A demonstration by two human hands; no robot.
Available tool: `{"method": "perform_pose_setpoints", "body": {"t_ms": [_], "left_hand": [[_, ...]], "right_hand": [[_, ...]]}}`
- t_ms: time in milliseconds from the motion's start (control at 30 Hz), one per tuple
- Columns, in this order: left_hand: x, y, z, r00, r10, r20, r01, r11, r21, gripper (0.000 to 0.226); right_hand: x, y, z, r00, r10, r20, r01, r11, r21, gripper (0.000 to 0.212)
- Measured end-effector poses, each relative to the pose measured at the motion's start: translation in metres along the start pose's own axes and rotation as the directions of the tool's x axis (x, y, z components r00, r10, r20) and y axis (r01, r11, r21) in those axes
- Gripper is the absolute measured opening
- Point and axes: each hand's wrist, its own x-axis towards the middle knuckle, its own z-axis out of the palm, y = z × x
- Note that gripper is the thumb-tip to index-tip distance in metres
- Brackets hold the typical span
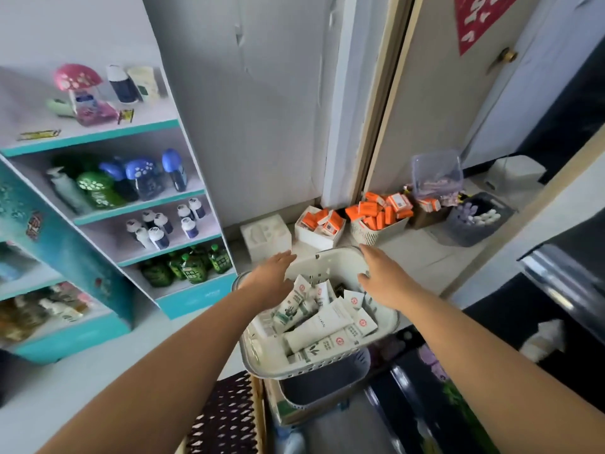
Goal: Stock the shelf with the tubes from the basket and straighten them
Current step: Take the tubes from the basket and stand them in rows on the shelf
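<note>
Tubes (319, 326) heaped in near basket (314, 368) | left hand (273, 278), right hand (384, 281) spread, empty, flanking rims, probably to lift it

Little is legible before you: faint grey lettering on the long white tube (319, 326) in the basket (327, 257) is too blurred to read, and white characters on the door's (442, 109) red sign (474, 21) are cropped.

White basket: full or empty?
Mostly full: the white basket holds a loose pile of tubes lying crisscross, reaching near its rim.
</note>
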Motion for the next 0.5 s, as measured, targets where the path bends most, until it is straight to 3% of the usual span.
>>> {"method": "perform_pose_setpoints", "body": {"t_ms": [200, 333, 500], "left_hand": [[0.03, -0.026, 0.034, 0.998, -0.024, 0.06, 0.024, 1.0, -0.013, 0.058], [0.054, -0.027, 0.076, 0.983, -0.021, 0.182, 0.031, 0.998, -0.053, 0.059], [0.071, -0.027, 0.128, 0.942, -0.058, 0.329, 0.099, 0.989, -0.11, 0.06]], "right_hand": [[0.022, 0.028, 0.054, 0.983, 0.141, 0.118, -0.142, 0.99, 0.003, 0.066], [0.036, 0.046, 0.088, 0.957, 0.219, 0.188, -0.224, 0.975, 0.003, 0.069], [0.051, 0.065, 0.126, 0.901, 0.334, 0.276, -0.338, 0.941, -0.036, 0.047]]}}
